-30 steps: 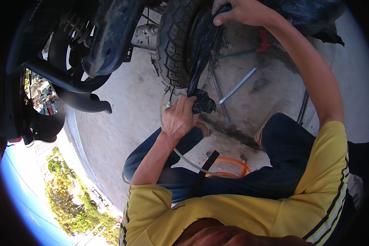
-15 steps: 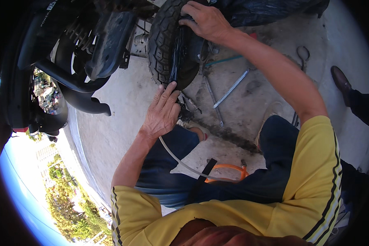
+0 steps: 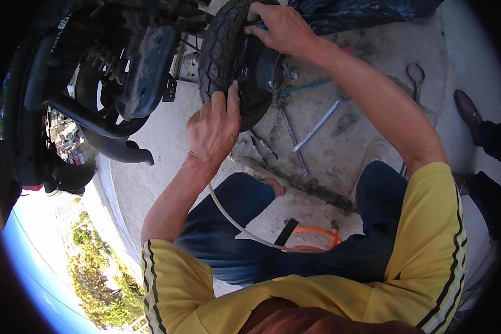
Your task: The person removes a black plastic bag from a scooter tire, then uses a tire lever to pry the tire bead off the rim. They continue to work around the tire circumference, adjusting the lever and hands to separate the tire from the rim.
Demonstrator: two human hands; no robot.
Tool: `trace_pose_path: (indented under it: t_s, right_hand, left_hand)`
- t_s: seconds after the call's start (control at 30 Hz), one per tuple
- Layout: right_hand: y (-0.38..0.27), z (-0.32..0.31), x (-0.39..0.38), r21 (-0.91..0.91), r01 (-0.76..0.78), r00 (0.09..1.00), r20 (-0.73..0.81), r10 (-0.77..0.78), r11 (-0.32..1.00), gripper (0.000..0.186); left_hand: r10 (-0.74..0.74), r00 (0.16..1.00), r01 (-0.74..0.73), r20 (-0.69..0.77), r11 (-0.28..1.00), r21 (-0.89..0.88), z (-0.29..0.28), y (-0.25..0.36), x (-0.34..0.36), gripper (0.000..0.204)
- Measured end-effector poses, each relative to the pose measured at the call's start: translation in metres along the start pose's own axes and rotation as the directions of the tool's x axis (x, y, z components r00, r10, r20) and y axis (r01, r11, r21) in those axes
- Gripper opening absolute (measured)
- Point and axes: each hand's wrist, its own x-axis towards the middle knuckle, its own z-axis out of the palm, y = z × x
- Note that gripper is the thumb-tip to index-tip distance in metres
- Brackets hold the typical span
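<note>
A black wheel with a knobbly tyre (image 3: 210, 67) stands in front of me. Its near side is pulled open, and shiny black rubber, apparently an inner tube (image 3: 245, 55), shows inside. My left hand (image 3: 212, 125) presses on the tyre's lower part, index finger stretched toward the rubber and the other fingers bent over the tread. Higher up, my right hand (image 3: 278, 30) grips the tyre's edge between thumb and fingers. The wheel's rim (image 3: 268, 69) sits beside the opened side. A pale hose (image 3: 228, 216) runs from beneath my left wrist across my lap.
A motorbike (image 3: 133, 72) with its exhaust fills the upper left. Two metal bars (image 3: 318, 124) (image 3: 293, 142) and a small tool (image 3: 261, 146) lie on the concrete. An orange hose (image 3: 317, 230) is between my legs. Another person's shoe (image 3: 467, 114) stands at right.
My left hand has moved up along the tyre, its fingers more bent with the index finger pointing into the opening. The right hand keeps its grip near the top.
</note>
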Motion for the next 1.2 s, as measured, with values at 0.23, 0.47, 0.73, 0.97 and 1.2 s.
trace_pose_path:
  t_s: [0.23, 0.47, 0.73, 0.97, 1.2]
  right_hand:
    - [-0.010, -0.018, 0.016, 0.089, -0.442, 0.894, 0.122, 0.431, 0.893, 0.024]
    - [0.034, 0.012, 0.005, -0.012, -0.208, 0.967, -0.155, 0.204, 0.978, 0.018]
    - [0.034, 0.017, -0.011, 0.114, 0.016, 0.987, -0.158, 0.002, 0.993, 0.017]
    - [0.045, 0.020, 0.001, 0.091, -0.030, 0.995, -0.096, 0.039, 0.995, 0.040]
    - [0.063, 0.017, 0.008, -0.213, 0.183, 0.970, -0.119, -0.211, 0.960, 0.032]
  left_hand:
    - [-0.013, 0.999, 0.016, -0.031, 0.996, 0.090, 0.003, 0.009, 0.023, 0.036]
    - [0.178, 0.982, -0.173, -0.070, 0.983, 0.066, 0.022, -0.011, 0.036, 0.030]
    - [0.102, 0.995, -0.103, 0.013, 0.992, 0.072, 0.006, -0.004, 0.046, 0.057]
    - [0.054, 0.997, -0.051, -0.060, 0.997, 0.055, 0.014, -0.008, 0.044, 0.043]
    - [0.130, 0.991, -0.134, 0.038, 0.984, 0.115, 0.006, -0.003, 0.045, 0.034]
